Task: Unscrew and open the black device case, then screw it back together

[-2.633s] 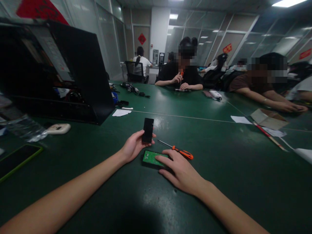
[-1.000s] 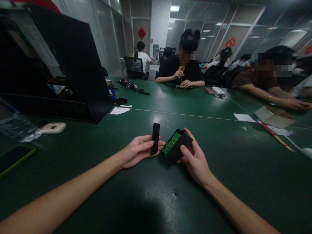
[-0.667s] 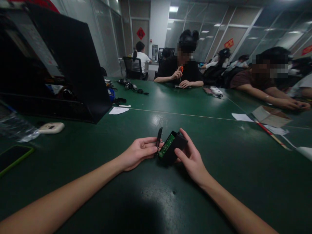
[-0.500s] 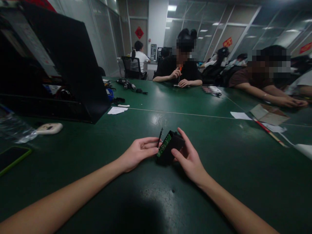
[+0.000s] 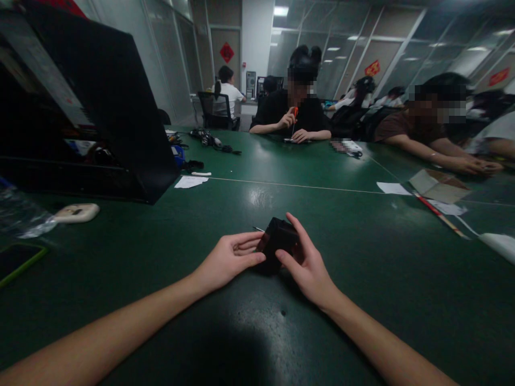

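Observation:
A small black box-shaped device [image 5: 277, 241] is held just above the green table, tilted. My right hand [image 5: 308, 262] is closed around its right side, thumb on the near face and fingers behind. At the left side of the box, my left hand [image 5: 237, 254] is closed on its black cover panel [image 5: 263, 241], which now lies against the open side. A thin metal pin [image 5: 258, 229] sticks out beyond my left fingertips. The circuit board inside the box is hidden.
An open black computer case [image 5: 120, 107] stands at the left, with a plastic bottle, a white oval gadget [image 5: 78, 213] and a green-edged phone [image 5: 20, 262] before it. Cables [image 5: 211, 140] lie farther back. At right are an open carton [image 5: 438, 185] and papers. Co-workers sit across the table.
My left hand has brought the loose cover panel against the open side of the box, covering the green circuit board. The right hand still grips the box, which has turned slightly.

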A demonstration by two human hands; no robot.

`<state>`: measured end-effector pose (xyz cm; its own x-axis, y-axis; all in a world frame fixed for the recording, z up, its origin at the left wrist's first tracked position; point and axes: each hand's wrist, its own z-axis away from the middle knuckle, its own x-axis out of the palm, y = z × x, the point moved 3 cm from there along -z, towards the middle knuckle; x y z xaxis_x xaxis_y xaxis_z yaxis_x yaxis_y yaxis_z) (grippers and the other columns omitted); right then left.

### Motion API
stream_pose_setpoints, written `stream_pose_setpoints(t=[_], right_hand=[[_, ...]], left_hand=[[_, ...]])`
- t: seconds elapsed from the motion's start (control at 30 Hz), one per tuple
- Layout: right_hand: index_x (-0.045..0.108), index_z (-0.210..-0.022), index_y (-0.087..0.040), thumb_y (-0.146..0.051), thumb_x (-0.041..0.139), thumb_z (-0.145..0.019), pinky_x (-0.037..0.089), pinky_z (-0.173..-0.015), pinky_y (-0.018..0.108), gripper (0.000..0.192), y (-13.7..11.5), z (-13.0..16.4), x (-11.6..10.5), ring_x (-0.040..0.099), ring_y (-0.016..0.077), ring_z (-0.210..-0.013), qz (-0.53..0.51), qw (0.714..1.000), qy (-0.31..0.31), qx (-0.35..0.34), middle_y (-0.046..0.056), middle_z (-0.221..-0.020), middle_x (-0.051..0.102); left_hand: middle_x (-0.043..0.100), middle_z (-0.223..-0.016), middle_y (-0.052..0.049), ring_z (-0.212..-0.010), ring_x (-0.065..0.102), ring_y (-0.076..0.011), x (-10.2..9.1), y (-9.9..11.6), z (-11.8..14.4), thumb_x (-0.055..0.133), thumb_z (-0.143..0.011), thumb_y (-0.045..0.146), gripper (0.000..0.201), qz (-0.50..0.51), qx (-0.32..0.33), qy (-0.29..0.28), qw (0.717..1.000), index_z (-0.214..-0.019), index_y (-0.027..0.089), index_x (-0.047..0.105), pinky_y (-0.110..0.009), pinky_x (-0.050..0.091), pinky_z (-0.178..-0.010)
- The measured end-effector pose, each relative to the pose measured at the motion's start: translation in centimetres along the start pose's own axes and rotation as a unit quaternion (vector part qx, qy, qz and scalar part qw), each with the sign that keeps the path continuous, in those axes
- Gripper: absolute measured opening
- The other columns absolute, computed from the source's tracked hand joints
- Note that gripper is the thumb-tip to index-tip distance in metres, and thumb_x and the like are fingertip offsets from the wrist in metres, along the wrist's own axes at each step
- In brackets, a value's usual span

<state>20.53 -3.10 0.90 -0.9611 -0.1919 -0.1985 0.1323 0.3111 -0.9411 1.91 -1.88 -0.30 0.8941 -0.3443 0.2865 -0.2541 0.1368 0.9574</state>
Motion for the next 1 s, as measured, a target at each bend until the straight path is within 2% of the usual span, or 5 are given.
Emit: stream_pose_setpoints(t=[0.4,0.53,0.63,0.77,1.0], right_hand=[[0.012,-0.162,-0.026,-0.047,0.06,-0.096,0.046,-0.113,0.043,0.084,0.4,0.8,1.2,0.056,0.0234,-0.134,-0.074,0.994,-0.077,0.025,0.013,-0.152,0.051],[0.034,-0.154,-0.023,-0.054,0.074,-0.085,0.047,-0.11,0.045,0.086,0.4,0.7,1.5,0.059,0.0272,-0.131,-0.098,0.993,-0.061,0.03,0.013,-0.146,0.057],[0.06,-0.131,-0.022,-0.055,0.076,-0.081,0.051,-0.105,0.044,0.062,-0.1,0.3,1.3,0.064,0.0286,-0.122,-0.075,0.996,0.002,0.046,0.011,-0.13,0.07],[0.073,-0.109,-0.023,-0.052,0.074,-0.084,0.054,-0.098,0.041,0.038,-0.5,-0.1,1.1,0.07,0.0263,-0.108,-0.067,0.995,0.043,0.063,0.007,-0.112,0.077],[0.075,-0.108,-0.022,-0.059,0.076,-0.079,0.059,-0.074,0.032,0.047,1.1,-0.2,0.2,0.072,0.0236,-0.093,-0.151,0.973,0.128,0.122,0.007,-0.104,0.078]], left_hand=[[0.054,-0.152,-0.01,-0.139,0.052,-0.031,1.2,-0.4,1.4,0.08,-0.082,0.023,0.074,0.009,0.05,-0.048,0.998,-0.149,0.027,0.051,-0.044,0.041,-0.117],[0.055,-0.151,-0.008,-0.141,0.048,-0.0319,1.4,0.7,1.9,0.079,-0.081,0.019,0.072,-0.156,0.148,-0.045,0.975,-0.148,0.029,0.053,-0.044,0.032,-0.122],[0.061,-0.141,-0.011,-0.134,0.052,-0.0337,1.6,1.5,2.2,0.078,-0.081,0.019,0.068,-0.267,0.201,-0.048,0.941,-0.145,0.028,0.057,-0.045,0.035,-0.118],[0.062,-0.139,-0.012,-0.131,0.053,-0.0334,1.8,1.7,2.3,0.075,-0.085,0.024,0.063,-0.337,0.201,-0.071,0.917,-0.145,0.028,0.057,-0.046,0.037,-0.114],[0.057,-0.148,-0.012,-0.133,0.055,-0.0329,0.3,0.3,1.3,0.083,-0.078,0.027,0.083,-0.19,0.111,-0.062,0.973,-0.152,0.026,0.046,-0.046,0.04,-0.115]])
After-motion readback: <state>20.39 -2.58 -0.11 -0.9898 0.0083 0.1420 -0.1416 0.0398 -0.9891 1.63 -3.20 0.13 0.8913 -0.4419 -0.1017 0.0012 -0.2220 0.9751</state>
